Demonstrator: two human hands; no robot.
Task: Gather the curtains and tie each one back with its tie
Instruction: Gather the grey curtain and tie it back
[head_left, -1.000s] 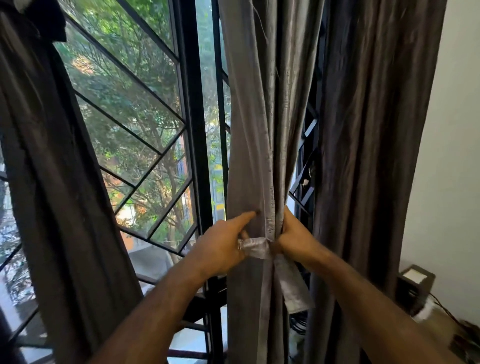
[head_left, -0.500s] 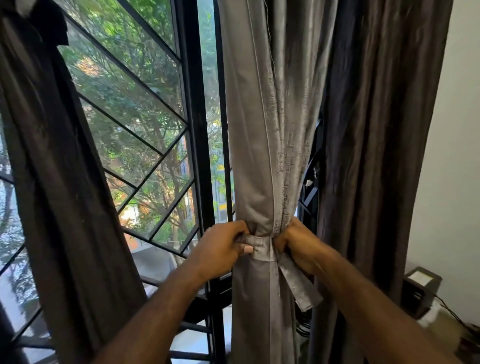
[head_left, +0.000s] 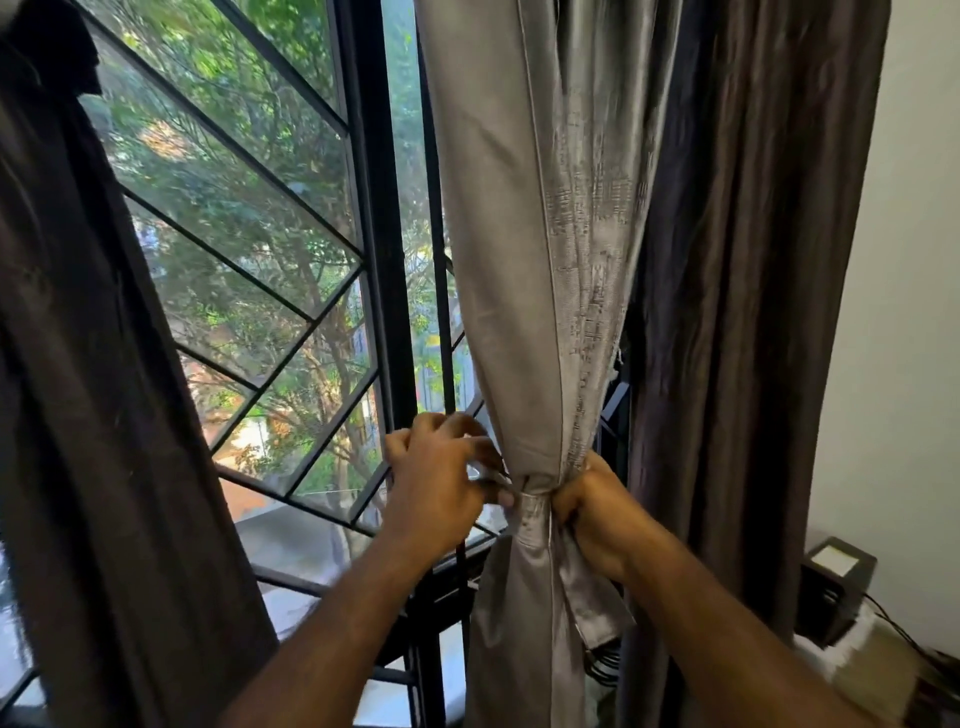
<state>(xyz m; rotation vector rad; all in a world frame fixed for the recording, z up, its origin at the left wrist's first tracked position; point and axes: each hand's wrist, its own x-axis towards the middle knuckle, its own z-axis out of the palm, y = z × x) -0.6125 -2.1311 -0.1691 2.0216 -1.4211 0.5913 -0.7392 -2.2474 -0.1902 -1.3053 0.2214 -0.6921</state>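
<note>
A light grey curtain (head_left: 535, 234) hangs in the middle, bunched into a narrow waist low down. A grey tie (head_left: 532, 506) of the same cloth wraps that waist, and its loose tail (head_left: 597, 618) hangs down to the right. My left hand (head_left: 441, 483) pinches the tie's end at the left side of the bunch. On the right side of the waist, my right hand (head_left: 592, 514) is closed on the tie and the bunched cloth. A dark brown curtain (head_left: 748, 312) hangs loose just right of the grey one, and another dark curtain (head_left: 88, 415) hangs at the left.
Behind the curtains is a window with a black metal grille (head_left: 384, 260) and trees outside. A white wall (head_left: 914, 312) stands at the right. A small black box (head_left: 831, 587) with cables sits low at the right.
The tie has drawn tighter, so the grey curtain's waist is narrower. My left hand has shifted from resting on the tie to pulling its end out to the left. The view has risen slightly.
</note>
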